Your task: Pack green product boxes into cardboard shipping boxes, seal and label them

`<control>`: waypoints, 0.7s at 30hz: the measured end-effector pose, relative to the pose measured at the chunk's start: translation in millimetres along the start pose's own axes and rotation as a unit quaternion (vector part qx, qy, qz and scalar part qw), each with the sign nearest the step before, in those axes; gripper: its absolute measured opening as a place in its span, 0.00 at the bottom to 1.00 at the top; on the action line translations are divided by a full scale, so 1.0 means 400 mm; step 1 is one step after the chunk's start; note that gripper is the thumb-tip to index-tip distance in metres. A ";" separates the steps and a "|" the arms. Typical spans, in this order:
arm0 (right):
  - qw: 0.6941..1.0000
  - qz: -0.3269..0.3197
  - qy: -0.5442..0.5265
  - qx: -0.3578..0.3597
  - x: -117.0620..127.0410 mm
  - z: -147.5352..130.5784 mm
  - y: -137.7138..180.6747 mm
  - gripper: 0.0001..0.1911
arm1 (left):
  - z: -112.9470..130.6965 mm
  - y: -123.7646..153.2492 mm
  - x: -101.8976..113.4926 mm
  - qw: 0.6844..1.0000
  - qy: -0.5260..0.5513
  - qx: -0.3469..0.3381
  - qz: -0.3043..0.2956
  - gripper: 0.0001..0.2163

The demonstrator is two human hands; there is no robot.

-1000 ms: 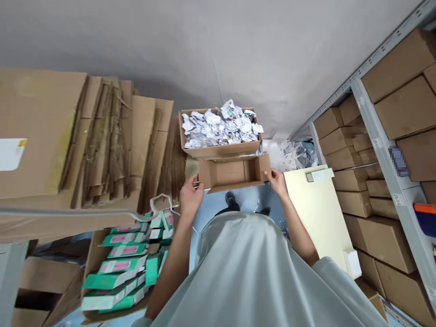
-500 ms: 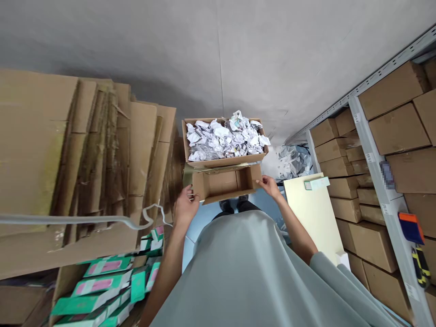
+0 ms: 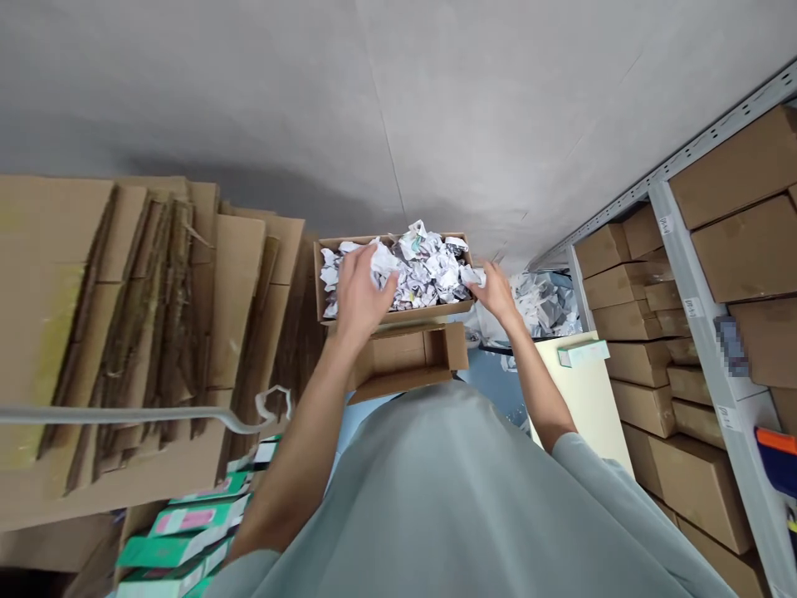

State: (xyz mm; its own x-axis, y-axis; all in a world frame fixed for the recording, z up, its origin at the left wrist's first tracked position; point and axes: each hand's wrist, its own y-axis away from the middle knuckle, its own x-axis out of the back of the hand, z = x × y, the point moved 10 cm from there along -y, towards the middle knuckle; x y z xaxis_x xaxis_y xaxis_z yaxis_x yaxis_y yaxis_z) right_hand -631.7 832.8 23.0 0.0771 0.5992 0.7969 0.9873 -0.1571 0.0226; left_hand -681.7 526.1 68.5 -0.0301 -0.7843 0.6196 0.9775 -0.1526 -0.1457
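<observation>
A cardboard box (image 3: 398, 317) heaped with crumpled white paper (image 3: 429, 270) stands ahead of me. My left hand (image 3: 359, 289) reaches over its left part and closes on a wad of that paper. My right hand (image 3: 495, 286) is at the box's right end, fingers curled on the paper at the rim. Just below, a small empty cardboard box (image 3: 404, 359) rests with neither hand on it.
Flattened cardboard sheets (image 3: 143, 332) stand stacked at left, with green and pink cartons (image 3: 180, 540) below them. A metal shelf (image 3: 685, 274) of brown boxes fills the right. A cream board (image 3: 579, 399) with a small pale box leans beside it. Loose paper (image 3: 541, 299) lies behind.
Both hands let go of the small empty box and moved up into the paper-filled box. The empty box now sits lower, unheld.
</observation>
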 end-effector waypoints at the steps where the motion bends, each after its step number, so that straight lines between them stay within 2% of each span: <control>1: 1.000 -0.016 0.006 -0.001 -0.011 -0.002 -0.016 0.35 | 0.015 -0.048 -0.030 1.000 0.005 -0.013 -0.010 0.35; 4: 0.999 -0.041 0.020 -0.003 -0.032 -0.014 -0.038 0.37 | 0.046 -0.175 -0.117 0.997 -0.016 -0.046 -0.055 0.42; 7: 0.996 -0.075 0.056 -0.013 -0.044 -0.035 -0.045 0.40 | 0.039 -0.261 -0.210 0.982 -0.103 -0.021 -0.156 0.48; 11: 0.979 -0.157 0.125 -0.030 -0.054 -0.071 -0.065 0.46 | 0.016 -0.299 -0.284 0.921 -0.267 0.008 -0.285 0.45; 13: 0.969 -0.195 0.147 -0.036 -0.058 -0.085 -0.082 0.51 | 0.012 -0.302 -0.292 0.896 -0.318 0.006 -0.312 0.43; 15: 0.962 -0.220 0.160 -0.039 -0.060 -0.095 -0.099 0.54 | 0.018 -0.302 -0.289 0.888 -0.338 -0.005 -0.313 0.39; 21: 0.962 -0.223 0.159 -0.016 -0.056 -0.115 -0.102 0.53 | 0.052 -0.284 -0.243 0.916 -0.304 -0.043 -0.259 0.27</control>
State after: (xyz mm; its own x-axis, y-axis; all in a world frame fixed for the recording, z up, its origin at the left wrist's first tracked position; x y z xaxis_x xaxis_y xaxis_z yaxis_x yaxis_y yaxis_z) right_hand -680.1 789.5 32.0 -0.4053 0.3429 0.8474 0.9068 0.0333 0.4202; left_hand -785.6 632.1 41.0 -0.3372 -0.1172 0.9341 0.8447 -0.4758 0.2452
